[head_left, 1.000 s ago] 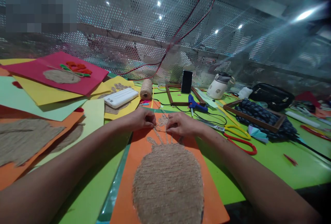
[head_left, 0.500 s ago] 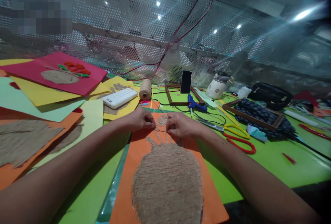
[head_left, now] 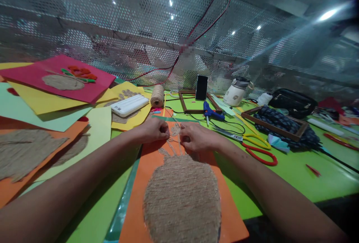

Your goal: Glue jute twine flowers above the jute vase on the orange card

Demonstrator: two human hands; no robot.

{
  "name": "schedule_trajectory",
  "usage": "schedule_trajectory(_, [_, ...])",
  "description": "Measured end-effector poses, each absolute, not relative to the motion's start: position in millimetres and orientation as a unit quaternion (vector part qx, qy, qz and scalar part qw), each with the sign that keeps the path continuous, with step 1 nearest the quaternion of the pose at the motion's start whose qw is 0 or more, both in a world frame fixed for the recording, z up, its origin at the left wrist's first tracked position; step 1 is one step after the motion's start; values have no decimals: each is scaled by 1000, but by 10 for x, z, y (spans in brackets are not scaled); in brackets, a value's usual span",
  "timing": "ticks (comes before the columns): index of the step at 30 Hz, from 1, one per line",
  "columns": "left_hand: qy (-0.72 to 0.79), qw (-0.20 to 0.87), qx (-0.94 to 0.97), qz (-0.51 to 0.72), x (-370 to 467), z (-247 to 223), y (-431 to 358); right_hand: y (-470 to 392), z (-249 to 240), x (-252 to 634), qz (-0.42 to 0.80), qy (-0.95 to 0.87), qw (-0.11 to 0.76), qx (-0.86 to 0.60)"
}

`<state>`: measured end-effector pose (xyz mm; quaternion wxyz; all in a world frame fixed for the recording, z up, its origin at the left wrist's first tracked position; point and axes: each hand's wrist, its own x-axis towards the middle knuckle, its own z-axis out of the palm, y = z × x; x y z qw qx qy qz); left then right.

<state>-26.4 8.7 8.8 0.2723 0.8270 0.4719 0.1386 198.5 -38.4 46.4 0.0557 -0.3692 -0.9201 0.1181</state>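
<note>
An orange sheet (head_left: 230, 213) lies in front of me, bearing a vase shape (head_left: 182, 198) covered in rows of jute twine. Thin twine stems (head_left: 170, 146) and a small twine flower (head_left: 175, 129) rise from the vase's top. On the flower's left, my left hand (head_left: 155, 130) is closed in a pinch at a thin strand of jute twine (head_left: 174, 141). My right hand (head_left: 198, 137) rests on the sheet at the flower's right, fingers curled together near the strand's other end. Its fingertips are partly hidden.
Behind the sheet stand a twine spool (head_left: 157, 96), a white power bank (head_left: 129, 105), an upright phone (head_left: 201, 88) and a blue glue gun (head_left: 212, 112). Scissors (head_left: 256, 142) lie right, near a wooden frame (head_left: 276, 125) and a bottle (head_left: 236, 92). Coloured sheets (head_left: 56, 117) pile up left.
Both hands stay nearly in place beside the twine flower, with only a slight shift of the fingers. The view has tilted a little.
</note>
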Motion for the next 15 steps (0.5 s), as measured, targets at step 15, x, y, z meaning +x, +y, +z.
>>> schedule_trajectory(15, [450,318,825,130,-273,76,109,-354,478,1955,173,-911,112,-358])
